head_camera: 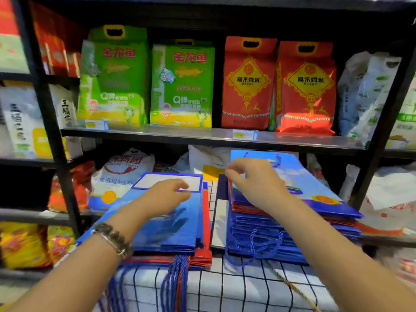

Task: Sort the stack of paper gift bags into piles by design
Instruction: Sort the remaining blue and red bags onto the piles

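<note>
Checked cloth [225,289] spread nearest, left hand [166,194] laid on left pile [171,233] of blue bags, fingers loosely together, right hand [252,179] raised over right pile [270,235], fingertips bunched, any grip unclear, rice bags [182,86] stood on shelf [202,134] behind.

Grocery shop: black metal shelving [209,137] stocked with green rice bags [112,77], red rice bags [247,84], price labels [245,135] on shelf edge
</note>
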Available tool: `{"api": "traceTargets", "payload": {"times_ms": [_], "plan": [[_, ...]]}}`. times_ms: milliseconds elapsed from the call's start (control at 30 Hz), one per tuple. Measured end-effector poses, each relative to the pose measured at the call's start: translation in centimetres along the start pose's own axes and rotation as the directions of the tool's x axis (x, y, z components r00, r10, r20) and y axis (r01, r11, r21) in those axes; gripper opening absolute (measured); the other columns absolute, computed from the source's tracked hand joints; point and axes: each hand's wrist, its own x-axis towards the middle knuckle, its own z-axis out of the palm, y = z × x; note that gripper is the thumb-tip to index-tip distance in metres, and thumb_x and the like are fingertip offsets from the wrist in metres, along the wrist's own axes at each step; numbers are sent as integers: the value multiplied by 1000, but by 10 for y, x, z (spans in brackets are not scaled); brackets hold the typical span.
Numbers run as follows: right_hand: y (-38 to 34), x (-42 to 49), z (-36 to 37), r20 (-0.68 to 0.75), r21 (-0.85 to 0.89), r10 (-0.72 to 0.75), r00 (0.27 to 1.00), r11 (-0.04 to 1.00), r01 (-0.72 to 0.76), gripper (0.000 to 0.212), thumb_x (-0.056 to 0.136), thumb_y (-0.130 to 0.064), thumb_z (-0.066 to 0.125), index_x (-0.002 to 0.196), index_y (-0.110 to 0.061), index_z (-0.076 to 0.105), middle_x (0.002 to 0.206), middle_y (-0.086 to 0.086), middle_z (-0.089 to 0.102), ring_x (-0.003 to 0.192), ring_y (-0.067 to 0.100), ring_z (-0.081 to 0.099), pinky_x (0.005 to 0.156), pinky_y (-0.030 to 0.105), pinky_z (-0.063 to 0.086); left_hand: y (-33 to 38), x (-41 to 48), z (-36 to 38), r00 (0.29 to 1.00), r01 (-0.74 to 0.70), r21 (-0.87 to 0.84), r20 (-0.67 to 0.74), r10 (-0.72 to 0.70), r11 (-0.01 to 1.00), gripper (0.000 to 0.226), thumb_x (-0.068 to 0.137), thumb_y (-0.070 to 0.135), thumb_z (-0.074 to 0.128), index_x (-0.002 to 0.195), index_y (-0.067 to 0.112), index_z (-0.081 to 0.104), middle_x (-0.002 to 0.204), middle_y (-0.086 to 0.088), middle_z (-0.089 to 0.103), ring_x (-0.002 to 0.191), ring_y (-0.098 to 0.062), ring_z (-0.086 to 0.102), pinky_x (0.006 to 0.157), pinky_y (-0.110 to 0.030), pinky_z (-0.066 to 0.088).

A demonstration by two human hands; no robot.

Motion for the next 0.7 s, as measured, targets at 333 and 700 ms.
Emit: {"api": "traceTargets", "payload": {"times_ms": [333,700], "plan": [[-80,-44,113,587,-20,-181,789,971,238,48,91,-49,49,123,-13,55,127,7,54,117,27,48,94,41,42,-86,-53,13,972,219,346,-162,-171,912,29,98,32,36,79,13,48,93,-13,59,90,-30,57,71,-37,42],[-79,-58,125,589,104,-103,802,993,51,59,91,-54,46,142,-25,38,156,-1,19,143,16,14,116,38,6,-79,-113,4,929,323,490,-329,-171,810,43,97,17,37,133,40,43,134,11,48,119,-14,49,85,-27,43]]}}
